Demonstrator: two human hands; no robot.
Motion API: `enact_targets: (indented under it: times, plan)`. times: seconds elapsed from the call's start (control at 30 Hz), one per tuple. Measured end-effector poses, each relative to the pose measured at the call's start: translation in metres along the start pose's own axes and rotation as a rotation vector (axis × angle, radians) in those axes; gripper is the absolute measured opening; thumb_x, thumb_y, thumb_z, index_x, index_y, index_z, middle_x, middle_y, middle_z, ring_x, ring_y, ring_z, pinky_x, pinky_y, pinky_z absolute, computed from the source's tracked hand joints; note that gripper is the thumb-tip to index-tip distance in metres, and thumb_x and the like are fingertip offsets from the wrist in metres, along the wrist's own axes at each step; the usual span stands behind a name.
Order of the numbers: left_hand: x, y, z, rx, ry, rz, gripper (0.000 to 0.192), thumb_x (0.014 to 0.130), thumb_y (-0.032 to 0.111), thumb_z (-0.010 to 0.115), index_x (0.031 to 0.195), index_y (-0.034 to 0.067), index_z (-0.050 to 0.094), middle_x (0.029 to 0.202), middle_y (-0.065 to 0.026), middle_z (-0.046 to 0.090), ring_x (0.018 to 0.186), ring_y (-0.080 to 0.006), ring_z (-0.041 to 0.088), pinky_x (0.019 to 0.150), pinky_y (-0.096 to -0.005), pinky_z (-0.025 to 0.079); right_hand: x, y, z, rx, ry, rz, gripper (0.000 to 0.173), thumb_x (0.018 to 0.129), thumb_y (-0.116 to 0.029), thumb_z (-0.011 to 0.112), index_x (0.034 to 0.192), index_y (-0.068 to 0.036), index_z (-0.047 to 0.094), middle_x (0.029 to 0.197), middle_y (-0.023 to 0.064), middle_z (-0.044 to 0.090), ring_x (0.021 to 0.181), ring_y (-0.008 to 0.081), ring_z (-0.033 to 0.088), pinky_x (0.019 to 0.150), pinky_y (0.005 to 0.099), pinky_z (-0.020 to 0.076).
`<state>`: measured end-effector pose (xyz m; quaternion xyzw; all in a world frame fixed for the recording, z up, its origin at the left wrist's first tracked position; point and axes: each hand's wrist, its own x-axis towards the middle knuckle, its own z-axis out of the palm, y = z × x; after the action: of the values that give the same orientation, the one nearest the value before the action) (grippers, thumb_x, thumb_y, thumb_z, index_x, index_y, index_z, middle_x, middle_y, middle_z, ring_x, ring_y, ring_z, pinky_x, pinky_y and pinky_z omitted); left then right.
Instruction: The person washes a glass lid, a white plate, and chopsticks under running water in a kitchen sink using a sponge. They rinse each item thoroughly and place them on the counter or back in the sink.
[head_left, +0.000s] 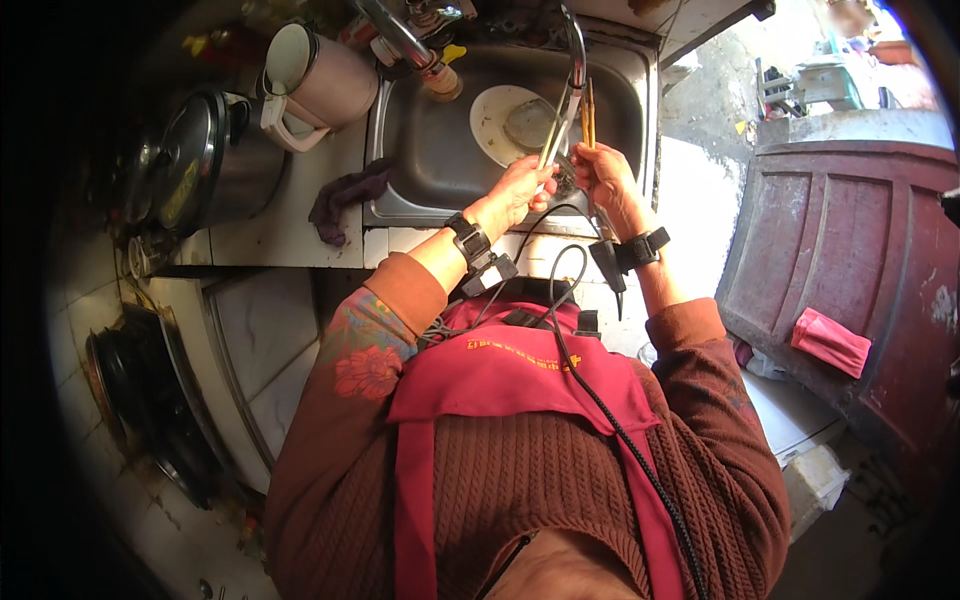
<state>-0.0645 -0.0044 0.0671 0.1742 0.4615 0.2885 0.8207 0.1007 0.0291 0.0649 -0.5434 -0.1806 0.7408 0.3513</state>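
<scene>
My left hand (519, 189) is closed around several pale chopsticks (556, 133), which point up beside the spout of a chrome faucet (576, 46). To its right, my right hand (604, 171) grips brown wooden chopsticks (588, 112). Both hands are over the front right part of a stainless steel sink (427, 150). A white dish (487, 112) with brown specks lies in the basin behind my left hand, with a clear, bowl-like piece (529, 124) in it. Something dark and mesh-like (564, 177) shows between the hands; whether either hand touches it, I cannot tell.
Left of the sink stand a pinkish jug (341, 86) and a large lidded metal pot (251, 157). A dark purple cloth (346, 202) hangs over the counter by the sink's edge. Black cables loop before my apron. A pink cloth (831, 343) lies on a dark red wooden panel at right.
</scene>
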Motion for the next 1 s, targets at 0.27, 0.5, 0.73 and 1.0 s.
enact_targets:
  times: [0.27, 0.5, 0.73, 1.0]
  plan:
    - [0.017, 0.031, -0.037, 0.488, 0.148, 0.011, 0.02, 0.088, 0.03, 0.049, 0.073, 0.017, 0.046, 0.054, 0.0065, 0.037, 0.043, -0.0038, 0.03, 0.036, -0.02, 0.021, 0.006, -0.033, -0.037, -1.579, 0.084, -0.878, 0.006, 0.07, -0.014, 0.056, 0.074, -0.014, 0.061, 0.073, 0.01, 0.059, 0.076, 0.0301, 0.057, 0.067, 0.0413, 0.0433]
    - [0.007, 0.037, -0.042, 0.229, -0.106, -0.075, 0.023, 0.093, 0.03, 0.041, 0.096, 0.009, 0.05, 0.069, -0.0039, 0.054, 0.04, -0.0045, 0.033, 0.033, -0.0178, 0.025, 0.001, -0.068, -0.034, -1.687, -0.407, -1.298, 0.008, 0.073, -0.02, 0.051, 0.073, -0.014, 0.055, 0.072, 0.0027, 0.05, 0.074, 0.0221, 0.049, 0.072, 0.034, 0.0355]
    - [-0.024, 0.036, -0.004, 0.045, -0.136, -0.108, 0.04, 0.09, 0.043, 0.044, 0.093, 0.004, 0.049, 0.066, -0.0047, 0.053, 0.036, -0.004, 0.029, 0.034, -0.0174, 0.024, 0.025, -0.069, -0.012, -1.679, -0.353, -1.507, 0.014, 0.076, -0.018, 0.045, 0.076, -0.01, 0.057, 0.078, 0.0066, 0.055, 0.082, 0.0247, 0.051, 0.077, 0.0345, 0.0389]
    - [-0.018, 0.027, 0.013, -0.068, -0.139, -0.064, 0.025, 0.091, 0.031, 0.047, 0.083, 0.007, 0.049, 0.055, -0.002, 0.04, 0.048, -0.0134, 0.036, 0.044, -0.0247, 0.032, 0.035, -0.044, -0.003, -1.151, 0.411, -1.469, 0.023, 0.078, -0.018, 0.049, 0.092, -0.001, 0.057, 0.091, 0.0163, 0.057, 0.089, 0.0345, 0.054, 0.083, 0.0367, 0.043]
